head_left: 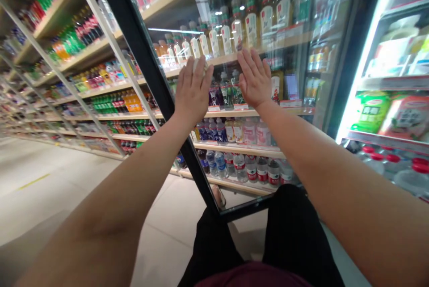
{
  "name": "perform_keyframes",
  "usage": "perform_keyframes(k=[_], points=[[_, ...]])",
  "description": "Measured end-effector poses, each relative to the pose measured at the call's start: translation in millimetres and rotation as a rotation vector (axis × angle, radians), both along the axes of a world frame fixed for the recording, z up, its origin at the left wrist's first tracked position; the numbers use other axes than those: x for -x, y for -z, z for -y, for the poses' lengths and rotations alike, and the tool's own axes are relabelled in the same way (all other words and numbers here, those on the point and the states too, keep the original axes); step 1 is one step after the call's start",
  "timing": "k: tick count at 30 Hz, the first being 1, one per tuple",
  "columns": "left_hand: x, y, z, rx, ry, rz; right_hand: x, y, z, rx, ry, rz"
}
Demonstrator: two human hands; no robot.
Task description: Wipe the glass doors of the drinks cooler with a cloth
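Outstretched forearms (161, 148) lead to left hand (193, 92) and right hand (255, 79), flat against the glass door (129, 32), each grip wide.

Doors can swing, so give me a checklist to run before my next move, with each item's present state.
1. Door swung out from the lit cooler: ok.
2. Left hand up at the glass: ok.
3. Right hand also up at the glass: ok.
4. Nothing under the left hand: cannot tell; something pale shows beside its fingers.
5. Knees clear of the door's bottom edge: cannot tell; they look very close.
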State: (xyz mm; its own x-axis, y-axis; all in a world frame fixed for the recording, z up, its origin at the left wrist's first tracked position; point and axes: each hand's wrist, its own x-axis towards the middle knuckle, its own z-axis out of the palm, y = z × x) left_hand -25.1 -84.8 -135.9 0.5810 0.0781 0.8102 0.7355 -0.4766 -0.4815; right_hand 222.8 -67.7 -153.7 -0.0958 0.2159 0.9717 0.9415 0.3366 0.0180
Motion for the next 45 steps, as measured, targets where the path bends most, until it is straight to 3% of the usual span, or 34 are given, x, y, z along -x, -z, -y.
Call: perform_keyframes(k=[3, 5, 7, 10, 12, 14, 16, 18, 22, 25, 29, 31, 35, 37, 41, 43, 45], points=[[-3.0, 28.3, -2.4, -0.061, 0.077, -0.277, 0.9, -1.2, 3.9, 0.037, 0.006, -0.011], [-2.3, 37.4, -3.1, -0.046, 0.106, -0.450, 1.4, -1.7, 6.5, 0.054, 0.003, -0.015], [-0.5, 31.9, -3.8, -0.011, 0.097, -0.418, 1.7, -1.9, 8.1, 0.061, -0.004, -0.014], [0.2, 14.3, -4.0, 0.020, 0.061, -0.167, 1.6, -2.0, 8.7, 0.063, -0.015, -0.017], [-1.2, 12.6, -2.7, -0.012, 0.034, -0.075, 1.4, -2.1, 9.0, 0.069, -0.016, -0.018], [-2.9, 21.5, -0.5, -0.042, 0.019, -0.139, 1.6, -2.5, 10.0, 0.079, 0.000, -0.015], [-3.0, 31.9, 1.4, -0.029, 0.040, -0.338, 2.2, -2.8, 11.7, 0.084, 0.033, -0.008], [-1.1, 33.5, 1.7, -0.005, 0.072, -0.468, 2.9, -3.0, 13.3, 0.085, 0.065, -0.001], [3.0, 14.1, -1.9, -0.053, 0.068, -0.194, 3.4, -3.4, 14.6, 0.106, 0.066, 0.004], [1.9, 13.5, -4.2, -0.084, 0.053, -0.042, 2.8, -3.7, 14.1, 0.133, 0.055, 0.002], [1.6, 27.4, -4.6, 0.033, 0.116, -0.342, 2.5, -3.7, 13.7, 0.130, 0.055, 0.001], [4.3, 22.7, -5.8, 0.082, 0.115, -0.431, 2.7, -3.6, 13.6, 0.117, 0.055, 0.004], [8.6, 3.7, -10.5, 0.028, 0.057, -0.195, 2.2, -3.3, 12.0, 0.084, 0.065, 0.006], [7.0, 6.5, -10.1, 0.023, 0.036, -0.133, 1.4, -3.3, 10.8, 0.067, 0.055, 0.007], [1.2, 24.3, 0.9, 0.121, 0.037, -0.390, -0.8, -2.8, 10.5, 0.061, 0.065, 0.004], [1.5, 21.2, 6.5, 0.156, 0.038, -0.432, -2.6, -1.9, 11.3, 0.082, 0.064, 0.005], [4.1, 9.6, 8.6, 0.152, 0.030, -0.307, -5.1, -0.9, 12.4, 0.106, 0.039, 0.007]])
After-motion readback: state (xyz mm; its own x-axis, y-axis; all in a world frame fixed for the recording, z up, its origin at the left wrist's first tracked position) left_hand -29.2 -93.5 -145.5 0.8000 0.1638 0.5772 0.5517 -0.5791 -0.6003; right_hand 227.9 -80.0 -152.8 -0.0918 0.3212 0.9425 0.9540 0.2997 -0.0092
